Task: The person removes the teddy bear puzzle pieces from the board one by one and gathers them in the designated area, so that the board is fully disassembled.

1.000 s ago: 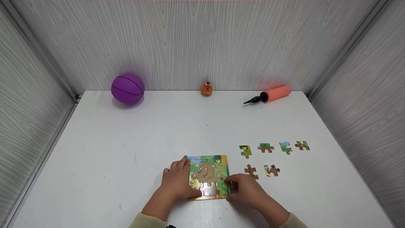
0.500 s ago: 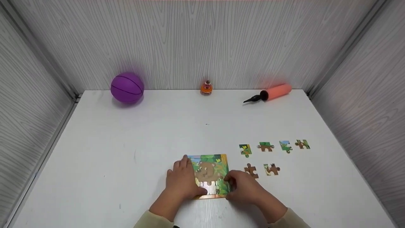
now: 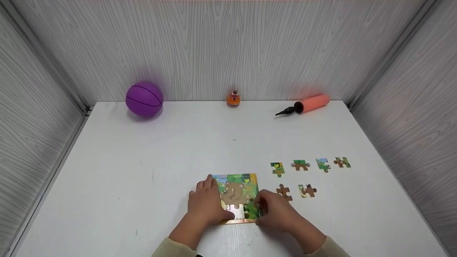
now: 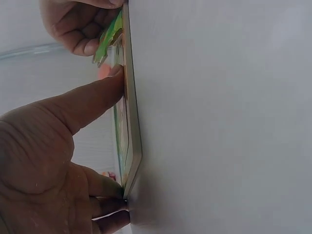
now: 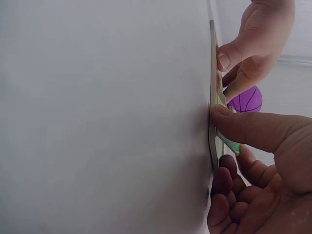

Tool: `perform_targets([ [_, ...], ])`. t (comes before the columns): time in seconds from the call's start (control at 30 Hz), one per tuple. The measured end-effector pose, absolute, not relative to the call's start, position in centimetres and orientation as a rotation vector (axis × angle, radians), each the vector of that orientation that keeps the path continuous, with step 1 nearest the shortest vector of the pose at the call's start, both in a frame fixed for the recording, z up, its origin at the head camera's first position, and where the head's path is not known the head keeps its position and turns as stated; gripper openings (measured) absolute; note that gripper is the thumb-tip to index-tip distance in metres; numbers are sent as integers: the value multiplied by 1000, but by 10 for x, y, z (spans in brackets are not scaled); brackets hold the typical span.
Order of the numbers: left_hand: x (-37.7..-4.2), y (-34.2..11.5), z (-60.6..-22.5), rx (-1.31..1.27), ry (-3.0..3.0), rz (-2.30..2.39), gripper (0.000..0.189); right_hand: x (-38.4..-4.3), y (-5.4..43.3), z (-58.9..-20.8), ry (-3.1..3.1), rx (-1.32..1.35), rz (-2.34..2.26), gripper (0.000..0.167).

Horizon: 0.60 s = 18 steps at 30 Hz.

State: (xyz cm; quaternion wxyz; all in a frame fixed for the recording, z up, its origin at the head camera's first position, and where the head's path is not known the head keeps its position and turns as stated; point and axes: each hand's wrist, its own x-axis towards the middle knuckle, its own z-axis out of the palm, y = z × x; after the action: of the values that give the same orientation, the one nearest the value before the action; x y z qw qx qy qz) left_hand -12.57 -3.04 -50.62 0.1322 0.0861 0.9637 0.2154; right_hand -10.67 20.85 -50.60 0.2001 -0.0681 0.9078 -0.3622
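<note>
Up tipped the green puzzle piece (image 3: 252, 211), flat half a second earlier, at the near right corner of the puzzle board (image 3: 239, 221)! Right hand (image 3: 276, 212) had it pinched in curled fingers, thumb by the board's edge. Left hand (image 3: 205, 203) steadied the other side, thumb spread wide across the near rim. Six loose pieces (image 3: 300, 165) lay to the right.
</note>
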Motion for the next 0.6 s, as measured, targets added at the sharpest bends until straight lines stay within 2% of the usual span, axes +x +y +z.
perform_targets([
  [0.37,-126,-32,-511,262,2809,635,127,-104,209,-504,2568,-284,-1008,47],
  [0.6,-126,-33,-510,264,2802,646,127,-104,211,-504,2572,-285,-1023,41],
])
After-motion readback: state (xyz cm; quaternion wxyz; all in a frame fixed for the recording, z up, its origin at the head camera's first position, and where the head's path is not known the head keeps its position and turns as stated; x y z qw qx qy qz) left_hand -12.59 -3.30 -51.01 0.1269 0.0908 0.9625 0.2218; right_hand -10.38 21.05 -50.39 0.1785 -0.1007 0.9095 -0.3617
